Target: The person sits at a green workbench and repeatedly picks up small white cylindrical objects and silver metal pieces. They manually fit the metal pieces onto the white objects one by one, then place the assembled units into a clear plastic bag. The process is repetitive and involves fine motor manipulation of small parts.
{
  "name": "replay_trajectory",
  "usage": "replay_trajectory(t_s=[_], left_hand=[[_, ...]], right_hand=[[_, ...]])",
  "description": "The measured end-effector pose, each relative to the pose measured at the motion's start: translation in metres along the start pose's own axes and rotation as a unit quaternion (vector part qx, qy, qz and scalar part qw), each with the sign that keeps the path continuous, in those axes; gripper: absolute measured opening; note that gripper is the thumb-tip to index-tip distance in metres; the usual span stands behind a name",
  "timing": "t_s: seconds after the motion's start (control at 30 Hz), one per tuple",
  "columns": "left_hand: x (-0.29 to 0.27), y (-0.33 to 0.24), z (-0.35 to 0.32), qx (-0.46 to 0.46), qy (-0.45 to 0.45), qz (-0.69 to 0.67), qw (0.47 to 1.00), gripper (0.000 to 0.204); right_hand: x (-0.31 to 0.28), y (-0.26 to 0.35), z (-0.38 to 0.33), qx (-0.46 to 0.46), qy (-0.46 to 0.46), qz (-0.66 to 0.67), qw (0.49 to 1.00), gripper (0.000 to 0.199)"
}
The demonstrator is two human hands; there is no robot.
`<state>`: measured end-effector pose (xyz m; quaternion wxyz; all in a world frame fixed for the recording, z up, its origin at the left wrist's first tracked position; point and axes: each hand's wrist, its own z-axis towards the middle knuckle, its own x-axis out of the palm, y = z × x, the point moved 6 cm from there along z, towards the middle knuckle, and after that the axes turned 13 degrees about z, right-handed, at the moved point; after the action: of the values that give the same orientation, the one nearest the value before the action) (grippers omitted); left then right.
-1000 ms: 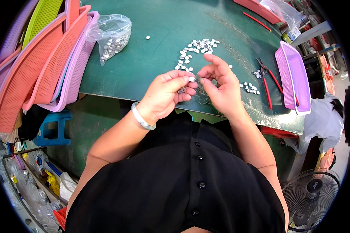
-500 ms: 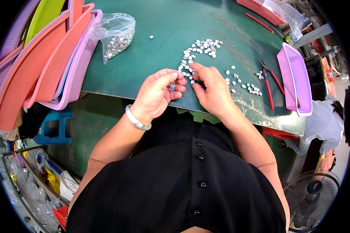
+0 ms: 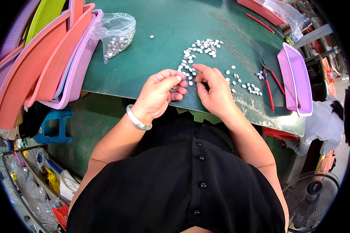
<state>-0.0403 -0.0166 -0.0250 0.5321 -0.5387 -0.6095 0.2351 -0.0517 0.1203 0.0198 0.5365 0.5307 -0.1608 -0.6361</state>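
Observation:
My left hand [image 3: 159, 91], with a pale bangle [image 3: 137, 118] on its wrist, is closed over small shiny metal pieces [image 3: 174, 89] near the table's front edge. Its thumb presses against the index finger, and part of what it holds is hidden. Just to the right is my right hand [image 3: 215, 89], palm down, its curled index finger and thumb apart with nothing seen between them. Its index fingertip is by the nearest of several small oval silvery pieces [image 3: 206, 47], which trail across the green table [image 3: 159, 54].
A clear bag [image 3: 118, 42] of similar pieces stands left, beside stacked plastic baskets [image 3: 46, 66]. More loose pieces [image 3: 252, 89], red-handled pliers [image 3: 274, 83] and a purple basket [image 3: 295, 77] are on the right. Below are a blue stool [image 3: 58, 126] and a fan [image 3: 313, 194].
My left fingers have closed further, covering more of the pieces in them. My right hand has shifted slightly right, and its thumb has drawn back from the pieces.

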Motion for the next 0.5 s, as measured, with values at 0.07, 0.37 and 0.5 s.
replay_trajectory(t_s=[0.07, 0.37, 0.5], left_hand=[[0.0, -0.001, 0.0, 0.002, -0.003, -0.002, 1.0, 0.011], [-0.002, 0.001, 0.001, 0.008, 0.001, -0.021, 1.0, 0.01], [-0.002, 0.001, 0.0, 0.002, -0.003, 0.01, 1.0, 0.011]], right_hand=[[0.001, 0.001, -0.001, 0.01, 0.002, 0.002, 1.0, 0.039], [0.011, 0.008, 0.0, -0.035, -0.001, -0.058, 0.998, 0.043], [0.007, 0.001, -0.001, -0.005, 0.001, -0.009, 1.0, 0.044]])
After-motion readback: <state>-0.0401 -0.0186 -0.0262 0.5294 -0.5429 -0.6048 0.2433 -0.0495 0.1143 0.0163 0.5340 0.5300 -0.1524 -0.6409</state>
